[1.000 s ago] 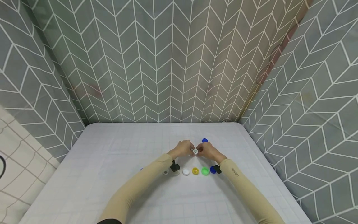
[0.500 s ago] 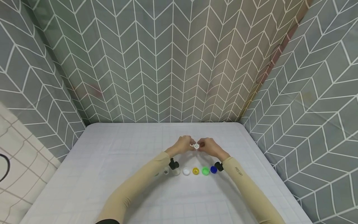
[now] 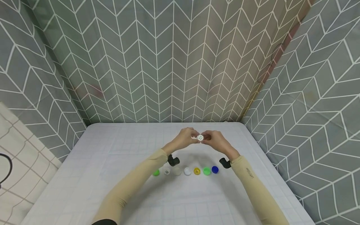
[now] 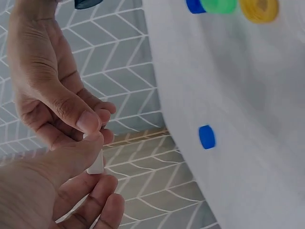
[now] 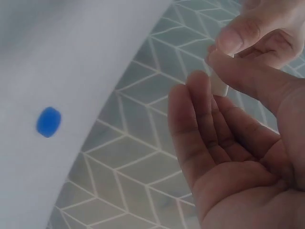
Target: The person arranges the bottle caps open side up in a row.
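Observation:
A small white bottle cap [image 3: 200, 137] with dark marks on its round face is held up above the far part of the table, between both hands. My left hand [image 3: 185, 137] pinches it from the left, and my right hand [image 3: 215, 140] pinches its other side. Seen from the left wrist, the cap [image 4: 96, 164] shows its pale side below the left thumb, with the right hand [image 4: 43, 86] just above. In the right wrist view the cap [image 5: 219, 86] is partly covered by the fingers. A blue cap [image 5: 48, 122] lies on the table beyond the hands.
A row of caps crosses the white table [image 3: 112, 150]: green [image 3: 156, 172], several whitish ones including a white cap [image 3: 187, 171], yellow [image 3: 197, 171], another green [image 3: 206, 171] and blue [image 3: 215, 169]. A patterned curtain [image 3: 168, 62] hangs behind the table.
Both hands have moved up and away with the white cap, slightly to the right. The far blue cap is now hidden in the head view, while the row's left green cap has come into sight.

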The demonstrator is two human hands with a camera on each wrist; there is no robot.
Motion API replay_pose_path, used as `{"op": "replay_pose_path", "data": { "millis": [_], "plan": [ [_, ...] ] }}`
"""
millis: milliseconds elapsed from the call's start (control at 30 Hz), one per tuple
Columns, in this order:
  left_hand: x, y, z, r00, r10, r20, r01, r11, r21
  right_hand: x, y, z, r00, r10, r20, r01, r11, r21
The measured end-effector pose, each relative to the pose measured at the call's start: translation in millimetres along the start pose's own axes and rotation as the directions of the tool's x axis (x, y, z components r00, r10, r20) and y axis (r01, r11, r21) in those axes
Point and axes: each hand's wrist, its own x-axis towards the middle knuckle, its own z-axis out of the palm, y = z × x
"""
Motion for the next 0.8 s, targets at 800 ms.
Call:
{"op": "replay_pose_path", "data": {
  "millis": [800],
  "plan": [
    [-31.0,2.8,-0.6,0.971,0.229,-0.063,-0.219,0.966,0.138,-17,-6,6,0.999,0.006,0.053,-0.014,0.987,0.161]
  ]
}}
